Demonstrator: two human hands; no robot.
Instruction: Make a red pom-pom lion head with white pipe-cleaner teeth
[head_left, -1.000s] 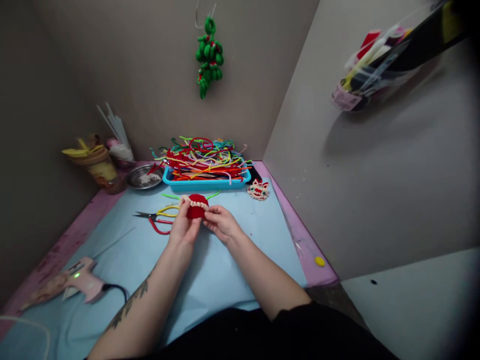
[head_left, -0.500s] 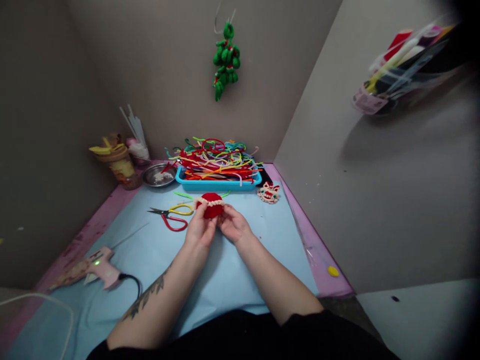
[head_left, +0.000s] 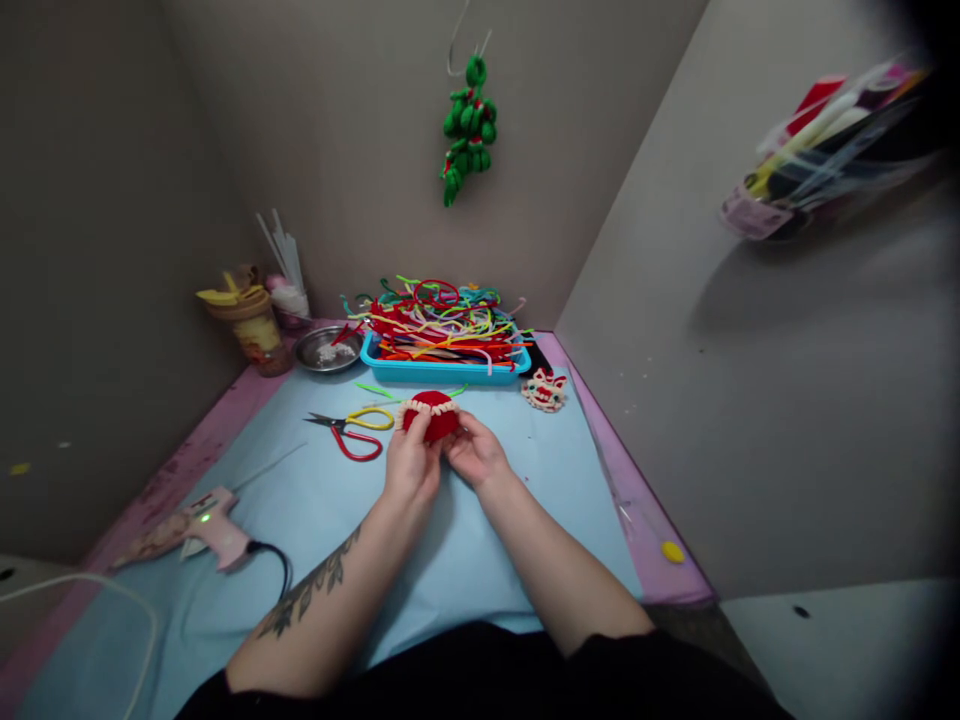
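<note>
Between my two hands is a round red fuzzy craft piece with a cream wavy strip across it. My left hand grips its left side, thumb pressed on the front near the strip. Fingers of my right hand close on its right edge. Just left of the hands lie scissors with one yellow and one red handle, blades pointing left. Bright green pipe cleaners rest behind the piece. A small cream and red lion-like face lies to the right.
A blue tray heaped with coloured pipe cleaners stands at the back, beside a metal dish of white bits. At left lies a pink glue gun with a cord. Cups stand back left; a green bundle hangs on the wall.
The whole view has shifted slightly, so everything sits a little further right. My left thumb now lies lower across the front of the red piece. Both hands keep hold of it.
</note>
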